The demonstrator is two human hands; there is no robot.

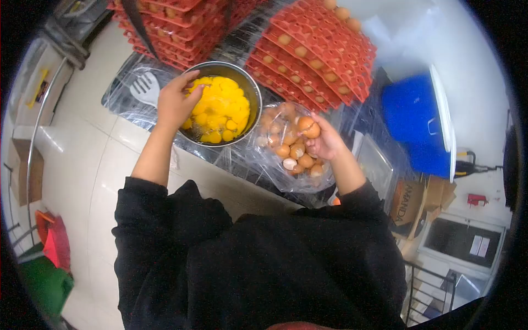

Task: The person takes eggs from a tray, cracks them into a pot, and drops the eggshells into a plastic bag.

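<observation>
A deep metal pot (257, 104) holds many raw yolks (220, 107) in egg white. My left hand (177, 99) is over the pot's left rim, its thumb and fingers apart, with nothing visible in them. In my right hand (324, 138) is a brown eggshell (308, 127) with a jagged crack line across it. That hand is above a clear plastic bag (264, 159) beside the pot. Inside the bag are several brown eggshells (297, 151), some broken open.
Red egg trays (313, 55) with eggs are stacked behind the pot, and another stack (176, 33) stands at upper left. A white slotted spatula (145, 88) lies left of the pot. Blue containers (412, 115) with white lids and a cardboard box (408, 206) are at right.
</observation>
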